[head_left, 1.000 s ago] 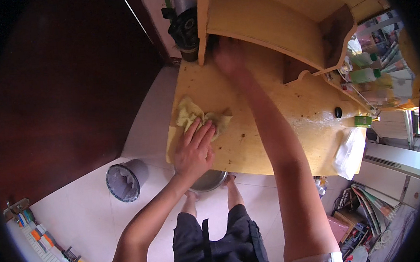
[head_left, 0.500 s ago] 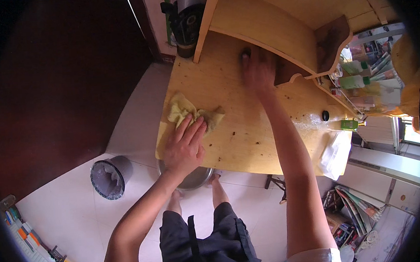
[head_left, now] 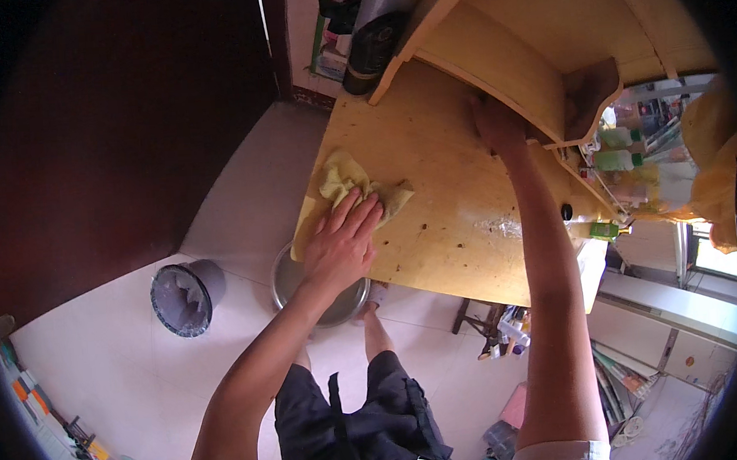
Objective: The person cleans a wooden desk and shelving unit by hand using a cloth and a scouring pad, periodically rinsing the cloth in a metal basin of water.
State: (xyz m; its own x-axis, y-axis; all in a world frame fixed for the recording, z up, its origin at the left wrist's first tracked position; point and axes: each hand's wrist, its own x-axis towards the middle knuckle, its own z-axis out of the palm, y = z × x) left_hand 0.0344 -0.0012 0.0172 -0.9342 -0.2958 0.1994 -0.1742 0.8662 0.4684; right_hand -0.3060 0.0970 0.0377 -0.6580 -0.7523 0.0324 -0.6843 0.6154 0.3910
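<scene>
My left hand (head_left: 342, 246) lies on a crumpled yellow cloth (head_left: 345, 178) near the left side of a wooden desk (head_left: 416, 177). Its fingers are stretched out over the cloth, pressing on it from above. My right arm reaches across the desk, and my right hand (head_left: 500, 125) is in the shadow beneath the wooden shelf (head_left: 500, 36). Shade and blur hide its fingers, so what they hold, if anything, does not show. Small dark specks dot the desk, and a shiny wet-looking patch lies left of my right forearm.
A metal basin (head_left: 339, 306) stands on the floor under the desk's left corner, with a grey lined bin (head_left: 190, 296) farther left. A black cap (head_left: 567, 212) and a green bottle (head_left: 604, 231) are at the desk's right. A dark cylindrical container (head_left: 370, 53) stands beside the shelf.
My right hand has moved to the right, deeper into the shelf's shadow. My left hand and the cloth keep their place on the desk while the view has shifted.
</scene>
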